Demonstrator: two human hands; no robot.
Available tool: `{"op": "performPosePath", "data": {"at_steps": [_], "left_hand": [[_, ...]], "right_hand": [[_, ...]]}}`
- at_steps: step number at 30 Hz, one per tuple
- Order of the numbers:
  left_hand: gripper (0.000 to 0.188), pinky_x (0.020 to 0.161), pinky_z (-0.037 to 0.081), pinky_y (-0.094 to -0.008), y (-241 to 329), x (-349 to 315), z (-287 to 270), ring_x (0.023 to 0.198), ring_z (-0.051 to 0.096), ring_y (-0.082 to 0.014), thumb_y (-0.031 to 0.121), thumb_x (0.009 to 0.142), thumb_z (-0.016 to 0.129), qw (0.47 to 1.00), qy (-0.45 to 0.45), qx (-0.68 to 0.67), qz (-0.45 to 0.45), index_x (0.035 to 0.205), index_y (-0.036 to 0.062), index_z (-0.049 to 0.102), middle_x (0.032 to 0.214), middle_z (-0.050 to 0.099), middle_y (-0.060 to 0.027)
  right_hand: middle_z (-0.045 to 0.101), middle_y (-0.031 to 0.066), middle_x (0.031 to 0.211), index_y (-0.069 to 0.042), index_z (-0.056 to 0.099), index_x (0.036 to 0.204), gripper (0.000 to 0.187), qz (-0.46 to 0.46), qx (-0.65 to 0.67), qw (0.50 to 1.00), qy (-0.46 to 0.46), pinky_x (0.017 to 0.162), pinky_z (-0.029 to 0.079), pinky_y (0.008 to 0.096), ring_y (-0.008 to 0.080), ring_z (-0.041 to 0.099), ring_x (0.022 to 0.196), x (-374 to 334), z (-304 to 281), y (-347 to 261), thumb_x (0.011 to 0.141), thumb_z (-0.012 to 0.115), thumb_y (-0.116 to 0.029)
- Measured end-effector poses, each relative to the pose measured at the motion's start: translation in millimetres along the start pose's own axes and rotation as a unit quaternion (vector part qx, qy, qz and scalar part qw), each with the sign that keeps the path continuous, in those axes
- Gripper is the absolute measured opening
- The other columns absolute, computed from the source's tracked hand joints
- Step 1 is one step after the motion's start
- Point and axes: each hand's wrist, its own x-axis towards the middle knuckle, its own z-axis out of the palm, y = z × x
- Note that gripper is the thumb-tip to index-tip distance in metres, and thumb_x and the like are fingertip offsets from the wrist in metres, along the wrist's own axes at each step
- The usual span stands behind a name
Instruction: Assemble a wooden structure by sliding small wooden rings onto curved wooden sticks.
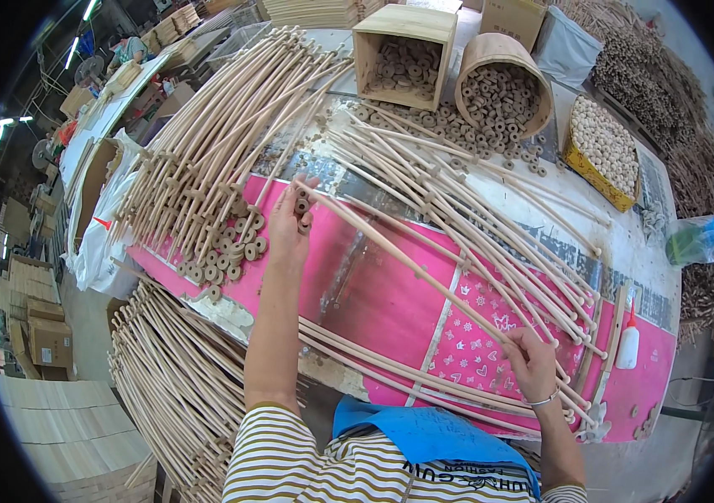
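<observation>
What a spread on the long pink-covered table (373,314)! A dense pile of rods (206,126) fans across its left side, with the wooden box (404,23) and the round tub (503,44) at the back, both holding rings. Centre stage, one long wooden rod (407,262) slants over the pink: the right hand (531,365) grips its near end, the left hand (292,220) curls around a few wooden rings (303,204) at its far end, while a white glue bottle (628,348) lies off right and loose rings (224,258) cluster left
</observation>
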Motion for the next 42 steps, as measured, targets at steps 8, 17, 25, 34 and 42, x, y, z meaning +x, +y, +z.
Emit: {"op": "performPosePath", "data": {"at_steps": [8,17,25,34,42], "left_hand": [[0.032,0.053,0.041,-0.0167,5.5,-3.1,12.7,0.074,0.057,-0.0015,0.014,0.108,0.048,0.998,0.006,0.023,0.051,0.137,0.003,0.056,0.121,0.071,-0.0126],[0.046,0.048,0.034,-0.0141,-4.3,-16.9,40.4,0.067,0.048,0.0015,0.013,0.101,0.063,0.997,0.007,0.071,0.002,0.142,0.0034,0.046,0.11,0.075,-0.0068],[0.052,0.055,0.038,-0.0155,-25.4,-72.1,115.1,0.076,0.057,-0.0017,0.01,0.099,0.065,0.984,-0.047,0.165,-0.042,0.145,0.0043,0.041,0.108,0.071,-0.0016],[0.049,0.055,0.042,-0.0175,-13.0,-40.0,31.8,0.085,0.063,-0.0098,0.005,0.098,0.058,0.995,0.01,0.036,-0.097,0.145,0.0003,0.044,0.117,0.066,-0.0099],[0.051,0.057,0.045,-0.0177,14.4,-50.4,-16.5,0.095,0.063,-0.0151,-0.009,0.091,0.046,0.994,0.012,-0.033,-0.107,0.142,-0.003,0.046,0.128,0.06,-0.0148]], "right_hand": [[0.07,0.0109,0.073,-0.002,0.067,0.1,0.009,-0.008,-0.016,1.0,0.003,0.058,0.051,0.0305,0.0196,0.07,0.064,-0.3,3.2,3.1,0.092,0.07,-0.004],[0.066,0.0111,0.07,-0.004,0.066,0.098,0.008,-0.051,-0.078,0.994,0.054,0.054,0.048,0.0358,0.0255,0.066,0.059,21.0,20.8,-12.6,0.091,0.07,-0.008],[0.065,0.0119,0.07,-0.007,0.066,0.099,0.008,-0.117,-0.071,0.984,0.115,0.054,0.047,0.0383,0.0282,0.065,0.06,75.7,44.8,-25.8,0.094,0.068,-0.013],[0.068,0.0138,0.108,-0.007,0.064,0.122,0.04,-0.277,-0.207,0.934,0.091,0.083,0.05,0.0457,0.0356,0.064,0.096,85.1,17.0,-45.4,0.085,0.073,-0.02],[0.058,0.0114,0.099,-0.009,0.062,0.103,0.04,-0.113,-0.248,0.943,-0.194,0.082,0.049,0.0443,0.0298,0.061,0.094,-35.3,58.3,-19.1,0.077,0.081,-0.033]]}}
